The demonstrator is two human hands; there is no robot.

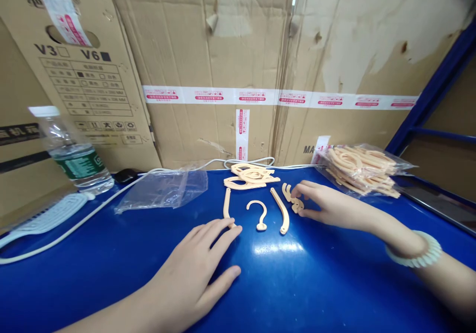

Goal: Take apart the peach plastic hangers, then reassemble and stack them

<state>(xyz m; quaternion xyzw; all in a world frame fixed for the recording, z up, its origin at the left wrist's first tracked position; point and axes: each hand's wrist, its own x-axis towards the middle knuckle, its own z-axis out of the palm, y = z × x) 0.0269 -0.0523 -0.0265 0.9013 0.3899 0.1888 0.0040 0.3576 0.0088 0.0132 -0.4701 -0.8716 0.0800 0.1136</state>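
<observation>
My left hand (203,258) is open, palm down over the blue table. Its index and middle fingertips rest on the lower end of a beige plastic hanger arm (226,204). Right of it lie a beige hanger hook (264,214), curved end upward, and a second hanger arm (281,211). My right hand (323,203) is bent over some small curved beige pieces (286,192); thumb and fingers close around one small piece (297,205), partly hidden. Behind the hook is a pile of folded beige hangers (251,175).
A clear plastic bag (167,188) lies at left, near a water bottle (76,154), a pale hairbrush (48,216) and a white cable (92,213). Bagged beige hangers (360,169) sit at right beside a dark flat device (439,204). Cardboard (208,129) stands along the back.
</observation>
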